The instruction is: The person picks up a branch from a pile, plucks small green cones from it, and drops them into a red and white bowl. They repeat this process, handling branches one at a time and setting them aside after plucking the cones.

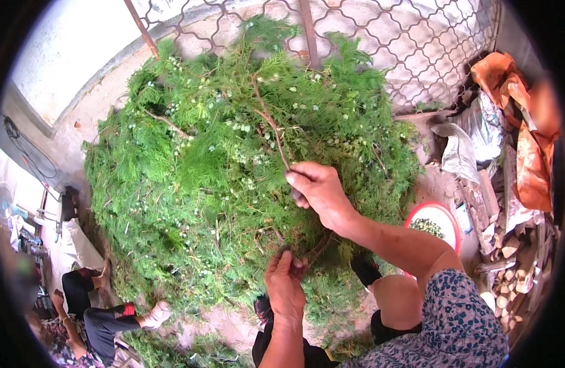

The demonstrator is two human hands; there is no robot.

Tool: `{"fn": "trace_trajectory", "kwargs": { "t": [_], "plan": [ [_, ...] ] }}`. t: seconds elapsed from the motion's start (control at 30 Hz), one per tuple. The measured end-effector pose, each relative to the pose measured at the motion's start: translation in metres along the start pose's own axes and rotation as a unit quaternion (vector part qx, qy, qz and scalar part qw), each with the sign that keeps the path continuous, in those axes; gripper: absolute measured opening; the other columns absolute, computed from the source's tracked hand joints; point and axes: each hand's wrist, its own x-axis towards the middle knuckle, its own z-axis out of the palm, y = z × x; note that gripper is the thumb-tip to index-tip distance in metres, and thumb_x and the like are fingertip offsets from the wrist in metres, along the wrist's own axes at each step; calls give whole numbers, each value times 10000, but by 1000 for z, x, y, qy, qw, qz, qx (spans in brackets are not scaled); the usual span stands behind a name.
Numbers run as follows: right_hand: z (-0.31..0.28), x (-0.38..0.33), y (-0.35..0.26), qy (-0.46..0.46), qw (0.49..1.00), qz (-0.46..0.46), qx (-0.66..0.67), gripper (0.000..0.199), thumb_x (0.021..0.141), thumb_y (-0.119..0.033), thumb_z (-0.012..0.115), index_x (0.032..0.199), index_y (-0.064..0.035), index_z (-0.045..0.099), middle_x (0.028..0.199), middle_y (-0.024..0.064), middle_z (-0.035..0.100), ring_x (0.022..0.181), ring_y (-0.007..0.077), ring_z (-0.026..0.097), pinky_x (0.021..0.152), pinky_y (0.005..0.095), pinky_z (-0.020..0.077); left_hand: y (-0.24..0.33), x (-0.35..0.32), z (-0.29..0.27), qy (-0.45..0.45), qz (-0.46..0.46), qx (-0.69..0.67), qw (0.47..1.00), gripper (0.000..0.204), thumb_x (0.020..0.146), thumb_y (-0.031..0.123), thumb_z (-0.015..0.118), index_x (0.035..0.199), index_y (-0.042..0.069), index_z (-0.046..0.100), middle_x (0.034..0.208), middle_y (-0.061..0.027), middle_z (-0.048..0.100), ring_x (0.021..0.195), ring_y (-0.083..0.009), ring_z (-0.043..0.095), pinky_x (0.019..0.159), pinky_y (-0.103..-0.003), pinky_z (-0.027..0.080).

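A large heap of green conifer branches point(190, 178), dotted with pale small cones, lies before me. My right hand point(316, 190) is closed around the bare lower stem of a leafy branch point(272, 122), which points up and away over the heap. Lower and to the left, my left hand point(285, 282) has its fingers pinched together. A thicker brown stem point(320, 247) lies right beside those fingertips; whether they grip it, or something small, is hidden. To the right of my right forearm stands a white basin with a red rim point(458, 236), holding small green cones point(426, 227).
A metal lattice gate point(417, 49) stands behind the heap. Split firewood point(509, 282), a pale sack point(457, 144) and orange sheeting point(534, 165) are piled at the right. Another person's legs point(111, 319) reach in at the lower left, beside a white bag point(80, 245).
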Motion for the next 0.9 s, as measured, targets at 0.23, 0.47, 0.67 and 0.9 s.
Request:
{"fn": "trace_trajectory", "kwargs": {
  "t": [0.23,0.47,0.67,0.9],
  "plan": [
    [-3,-80,19,-52,997,60,-16,118,843,-107,554,897,-11,596,675,6,562,543,54,522,473,184,430,26,-9,-8,-12,77,37,996,289,866,110,494,1125,-20,494,982,-110,600,837,-182,582,743,-284,461],
    [-8,-138,46,-63,992,79,-80,143,797,-103,585,851,29,595,658,29,567,550,84,534,485,227,453,29,-15,-11,-90,117,89,985,349,851,170,566,1129,-34,513,1025,-118,591,896,-180,573,815,-282,447],
    [-44,-141,74,-213,944,2,-251,157,779,-104,606,867,24,585,695,28,567,643,97,538,588,249,445,18,-21,-3,-146,132,148,969,214,820,32,564,1020,-45,561,772,-75,621,701,-138,582,657,-238,466],
    [-57,-90,52,-70,992,102,37,352,846,-286,552,1007,27,541,891,102,595,783,169,571,722,302,457,-10,-30,-2,-158,108,199,961,182,789,-25,561,965,-44,599,792,-74,626,705,-135,584,658,-238,469]
  ]
}}
